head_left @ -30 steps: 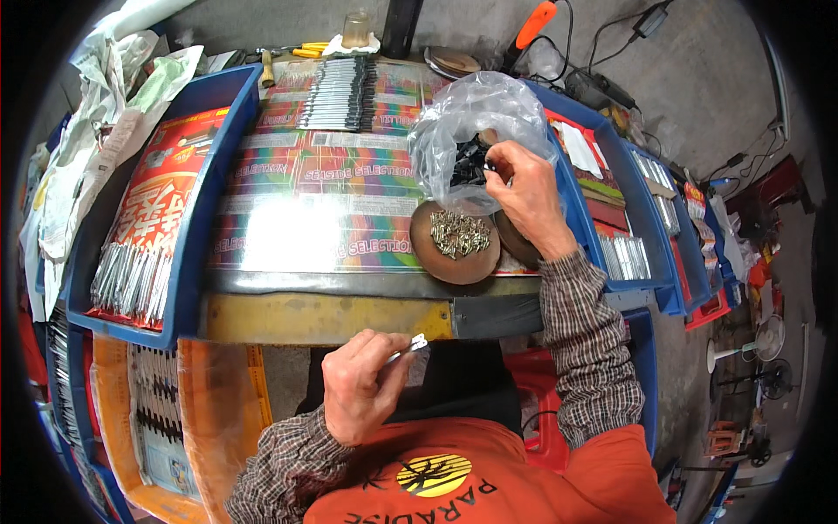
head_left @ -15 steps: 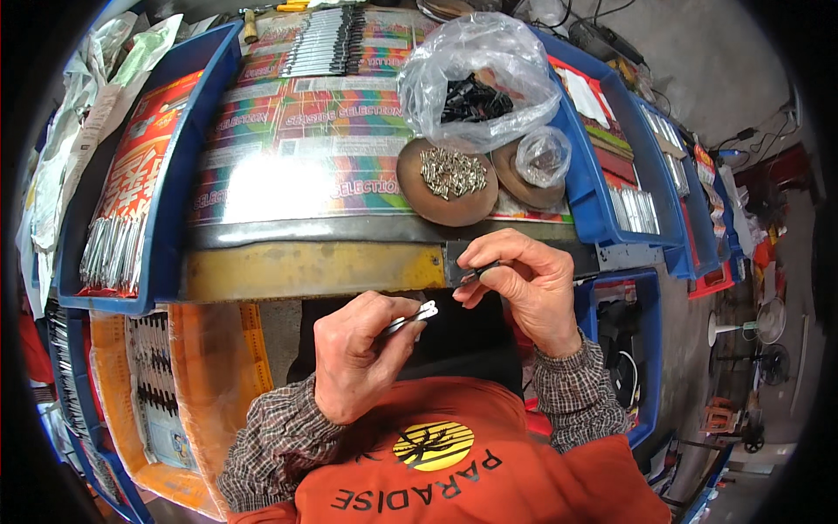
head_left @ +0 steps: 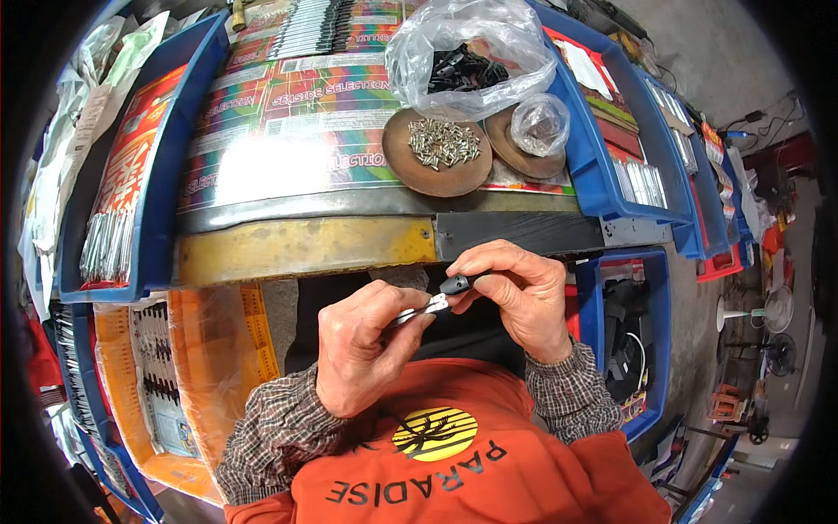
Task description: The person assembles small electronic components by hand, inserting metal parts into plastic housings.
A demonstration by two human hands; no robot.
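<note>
One silver metal piece [head_left: 436, 303] sits pinched in your left hand [head_left: 362, 345], its tip against the black part [head_left: 455, 285] pinched in your right hand [head_left: 528, 297], seemingly unfastened, while loose pins [head_left: 443, 142] and a row of joined-looking silver-and-black pieces [head_left: 307, 31] lie beyond them.

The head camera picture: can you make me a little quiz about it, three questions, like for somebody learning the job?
1. Which hand holds the single black piece?
2. True or false: the little metal bits lie on a round brown dish.
3. What are the loose black parts lying in?

Key:
1. The right hand; the left hand holds a light metal piece.
2. True.
3. A clear plastic bag.
</note>
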